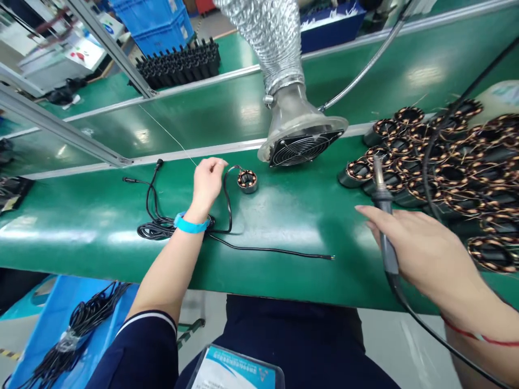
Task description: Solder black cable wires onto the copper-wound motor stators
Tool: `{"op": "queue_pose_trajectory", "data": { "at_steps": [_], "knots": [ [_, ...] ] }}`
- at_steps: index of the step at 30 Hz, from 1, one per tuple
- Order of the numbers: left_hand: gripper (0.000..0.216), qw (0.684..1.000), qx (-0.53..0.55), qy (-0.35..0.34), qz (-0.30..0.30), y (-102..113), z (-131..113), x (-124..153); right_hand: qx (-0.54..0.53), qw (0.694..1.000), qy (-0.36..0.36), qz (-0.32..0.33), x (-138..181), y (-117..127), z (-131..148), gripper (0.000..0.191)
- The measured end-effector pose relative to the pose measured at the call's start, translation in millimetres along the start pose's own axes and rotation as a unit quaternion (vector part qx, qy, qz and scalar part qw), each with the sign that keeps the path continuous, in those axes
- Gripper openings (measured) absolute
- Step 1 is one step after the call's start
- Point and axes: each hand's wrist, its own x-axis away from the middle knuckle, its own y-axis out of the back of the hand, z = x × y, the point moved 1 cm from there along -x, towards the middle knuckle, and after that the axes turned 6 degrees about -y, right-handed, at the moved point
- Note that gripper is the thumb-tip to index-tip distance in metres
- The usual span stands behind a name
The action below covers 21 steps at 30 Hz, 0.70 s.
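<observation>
My right hand holds a soldering iron by its grey handle, metal tip pointing up and away, close to the stacked stators. My left hand is closed in a pinch over the bench, and a thin silvery solder wire runs into it from the upper left. Just right of those fingers, a single stator with copper windings stands on the green mat, joined to a black cable. The coiled part of the cable lies beside my left wrist. One stripped cable end points right.
A fume extractor hood on a foil duct hangs behind the stator. Many stators are piled at the right, with a dark cable crossing them. A blue bin with bundled cables sits lower left. Black parts stand beyond the rail.
</observation>
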Motion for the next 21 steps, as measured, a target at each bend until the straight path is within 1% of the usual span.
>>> {"op": "queue_pose_trajectory", "data": {
  "at_steps": [1,2,3,4,5,7,9,10,12,13,14,15,16,18,19,21],
  "knots": [
    [0.017,0.999,-0.014,-0.037,-0.027,6.6,-1.8,1.9,0.012,1.0,0.006,0.007,-1.6,-4.0,-6.1,0.028],
    [0.019,0.997,-0.015,-0.06,-0.038,11.5,-6.1,7.6,0.016,1.0,-0.001,0.018,-4.9,-9.5,-11.6,0.028],
    [0.021,0.997,0.001,-0.064,-0.03,14.6,-12.3,16.8,0.015,0.999,-0.019,0.027,-9.5,-15.7,-16.6,0.03],
    [0.023,0.998,0.026,-0.058,-0.002,15.7,-19.9,28.8,0.011,0.998,-0.044,0.035,-15.1,-22.4,-21.3,0.031],
    [0.025,0.997,0.051,-0.044,0.045,14.9,-28.0,43.1,0.006,0.997,-0.067,0.038,-21.3,-29.0,-25.5,0.032],
    [0.027,0.981,0.085,0.002,0.175,9.1,-42.2,75.0,-0.003,0.995,-0.095,0.035,-34.2,-40.9,-32.8,0.03],
    [0.027,0.946,0.091,0.047,0.307,0.5,-50.0,105.5,-0.003,0.995,-0.099,0.028,-45.1,-49.5,-37.5,0.027],
    [0.028,0.927,0.089,0.063,0.36,-3.8,-51.2,118.2,0.0,0.995,-0.099,0.025,-49.1,-52.3,-38.3,0.025],
    [0.028,0.892,0.084,0.075,0.438,-11.8,-49.6,136.4,0.007,0.996,-0.092,0.016,-53.0,-54.5,-35.0,0.024],
    [0.027,0.882,0.084,0.07,0.458,-15.2,-47.7,141.3,0.008,0.996,-0.084,0.011,-52.9,-54.1,-30.6,0.024],
    [0.025,0.879,0.088,0.061,0.465,-18.3,-45.5,143.7,0.004,0.997,-0.072,0.006,-51.6,-52.7,-24.3,0.023],
    [0.023,0.882,0.095,0.056,0.458,-20.9,-43.2,143.7,-0.004,0.998,-0.056,0.003,-49.1,-50.5,-16.6,0.021],
    [0.02,0.89,0.107,0.06,0.438,-23.1,-41.0,141.7,-0.017,0.999,-0.036,-0.003,-45.8,-47.5,-7.7,0.02],
    [0.015,0.907,0.144,0.108,0.381,-26.6,-37.3,134.2,-0.05,0.999,0.007,-0.021,-37.3,-39.9,10.9,0.018],
    [0.013,0.909,0.166,0.144,0.356,-28.1,-36.1,129.6,-0.068,0.997,0.026,-0.036,-32.7,-35.8,19.6,0.017],
    [0.009,0.903,0.2,0.2,0.323,-31.2,-35.7,120.5,-0.104,0.993,0.024,-0.052,-24.2,-28.8,33.9,0.013]
  ]
}}
